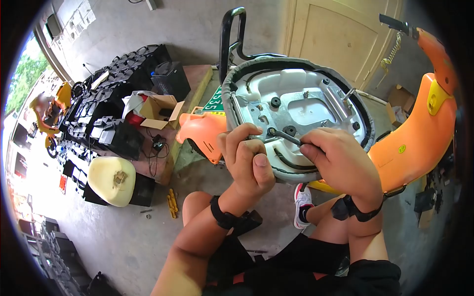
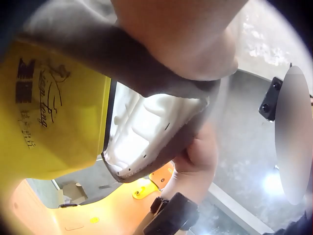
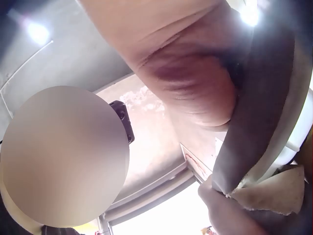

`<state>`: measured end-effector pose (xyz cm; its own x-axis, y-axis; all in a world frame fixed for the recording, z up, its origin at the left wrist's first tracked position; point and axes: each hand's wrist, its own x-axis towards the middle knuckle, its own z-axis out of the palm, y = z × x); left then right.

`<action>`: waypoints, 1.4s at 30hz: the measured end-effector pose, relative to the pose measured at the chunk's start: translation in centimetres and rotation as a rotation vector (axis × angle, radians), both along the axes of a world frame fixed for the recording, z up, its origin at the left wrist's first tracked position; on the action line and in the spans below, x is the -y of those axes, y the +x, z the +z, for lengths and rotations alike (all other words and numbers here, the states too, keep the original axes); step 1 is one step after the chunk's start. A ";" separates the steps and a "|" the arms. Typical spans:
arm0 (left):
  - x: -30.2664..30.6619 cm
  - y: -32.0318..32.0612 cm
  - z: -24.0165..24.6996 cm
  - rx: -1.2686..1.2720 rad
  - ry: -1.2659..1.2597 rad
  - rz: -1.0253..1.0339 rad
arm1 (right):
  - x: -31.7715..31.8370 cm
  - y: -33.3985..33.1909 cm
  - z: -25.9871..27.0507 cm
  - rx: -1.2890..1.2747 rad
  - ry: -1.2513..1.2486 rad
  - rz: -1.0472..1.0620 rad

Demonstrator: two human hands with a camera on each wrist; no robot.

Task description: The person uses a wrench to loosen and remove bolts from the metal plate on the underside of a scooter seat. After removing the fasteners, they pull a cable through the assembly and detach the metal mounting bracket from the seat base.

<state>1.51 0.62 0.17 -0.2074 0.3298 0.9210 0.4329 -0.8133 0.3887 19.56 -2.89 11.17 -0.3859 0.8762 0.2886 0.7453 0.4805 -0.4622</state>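
Observation:
A scooter seat (image 1: 308, 79) shows its pale plastic underside, with a metal bracket, bolts and a dark cover folded round its rim. My right hand (image 1: 340, 158) pinches a dark wrench (image 1: 289, 137), thumb against its shaft, and the wrench's far end lies at a bolt on the bracket. At the seat's near left rim is my left hand (image 1: 249, 160), its fingers bent. A thin metal piece (image 1: 270, 140) runs beside its fingertips; I cannot tell whether they grip it. The left wrist view shows the seat's pale inside (image 2: 151, 122) beside a yellow lettered panel (image 2: 54, 107).
An orange scooter body (image 1: 412, 143) stands right of the seat, and a black rail (image 1: 226, 44) rises behind it. Black batteries (image 1: 123, 69), a cardboard box (image 1: 160, 108) and a cream seat foam (image 1: 106, 172) are on the left. Small yellow parts (image 1: 172, 203) lie on the floor.

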 end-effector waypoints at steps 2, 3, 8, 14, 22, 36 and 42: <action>-0.1 -0.1 0.0 -0.008 0.009 -0.001 | 0.7 -0.7 0.6 -0.061 -0.050 -0.044; -0.1 -0.1 0.0 -0.008 0.016 0.003 | 1.0 -1.1 1.0 -0.125 -0.102 -0.091; -0.1 0.1 0.1 0.005 0.013 0.001 | -0.1 -0.8 1.3 -0.272 0.137 -0.103; -0.1 -0.2 0.0 -0.021 0.011 -0.011 | -3.0 2.0 0.9 0.028 -0.061 0.142; 0.0 -0.2 0.0 -0.017 -0.005 -0.012 | -3.6 1.6 1.9 0.031 -0.248 0.085; 0.2 0.2 0.1 -0.016 -0.030 0.017 | -2.0 1.1 -0.2 0.146 0.086 0.137; 0.7 0.3 -0.2 -0.009 -0.084 0.044 | -1.0 0.2 0.2 0.128 0.053 0.080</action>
<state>1.85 -0.08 0.01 -0.2154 0.3969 0.8922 0.4716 -0.7578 0.4509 19.78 -1.86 11.37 -0.4903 0.8261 0.2777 0.7551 0.5618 -0.3379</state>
